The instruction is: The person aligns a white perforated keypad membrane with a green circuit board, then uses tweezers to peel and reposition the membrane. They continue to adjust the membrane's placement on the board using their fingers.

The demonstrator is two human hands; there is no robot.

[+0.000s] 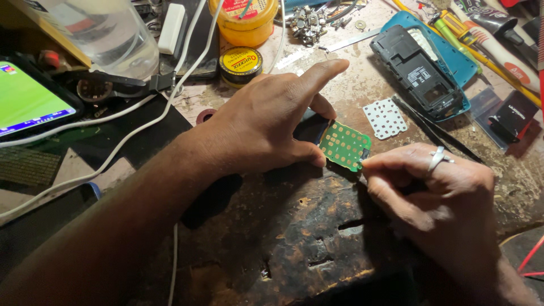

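Circuit board held over scarred, cluttered wooden workbench.

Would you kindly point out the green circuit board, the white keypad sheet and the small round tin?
green circuit board (344, 145), head view, middle of its gold-dotted face.
white keypad sheet (385, 118), head view, centre of the sheet.
small round tin (241, 63), head view, middle of its lid.
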